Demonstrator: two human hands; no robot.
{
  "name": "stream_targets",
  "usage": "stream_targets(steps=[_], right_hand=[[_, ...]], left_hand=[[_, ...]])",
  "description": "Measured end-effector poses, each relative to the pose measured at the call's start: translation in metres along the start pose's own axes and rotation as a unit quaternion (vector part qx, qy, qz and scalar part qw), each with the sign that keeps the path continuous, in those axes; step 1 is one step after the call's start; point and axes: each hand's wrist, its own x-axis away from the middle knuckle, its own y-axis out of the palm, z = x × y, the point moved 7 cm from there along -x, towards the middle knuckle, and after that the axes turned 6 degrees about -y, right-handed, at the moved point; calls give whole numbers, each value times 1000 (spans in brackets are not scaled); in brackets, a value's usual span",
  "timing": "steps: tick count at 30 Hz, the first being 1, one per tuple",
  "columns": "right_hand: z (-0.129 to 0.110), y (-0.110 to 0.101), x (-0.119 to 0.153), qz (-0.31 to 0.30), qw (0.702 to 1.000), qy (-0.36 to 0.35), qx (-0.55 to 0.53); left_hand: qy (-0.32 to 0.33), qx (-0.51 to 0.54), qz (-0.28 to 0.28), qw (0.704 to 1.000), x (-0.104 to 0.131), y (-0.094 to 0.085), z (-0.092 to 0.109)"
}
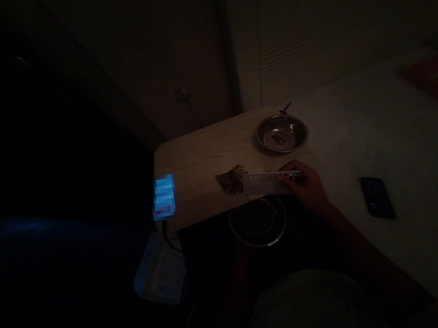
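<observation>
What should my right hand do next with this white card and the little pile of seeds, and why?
Probably sweep the white card leftward into the seed pile. The right hand holds the card at its right end, with the card's left edge right beside the pile. A metal bowl sits below the table edge, so gathering the seeds tighter first seems sensible.

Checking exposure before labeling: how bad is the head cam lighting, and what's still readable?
Head view: badly underexposed, left side nearly black; only the phone screen glows, and it's pixelated. The tabletop, metal bowl, seed pile and the white strip in the right hand stay readable. Left hand not visible.
</observation>
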Motion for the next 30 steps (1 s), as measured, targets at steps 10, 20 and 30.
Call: stream_targets(steps=[10, 20, 30], right_hand=[[1, 3, 3, -13, 1000, -17, 5], [3, 8, 5, -21, 1000, -3, -19], [4, 10, 5, -31, 999, 12, -18]], left_hand=[[-15, 19, -16, 1000, 3, 6, -1], [-38, 36, -58, 997, 8, 21, -3], [-34, 5, -9, 999, 8, 17, -2]])
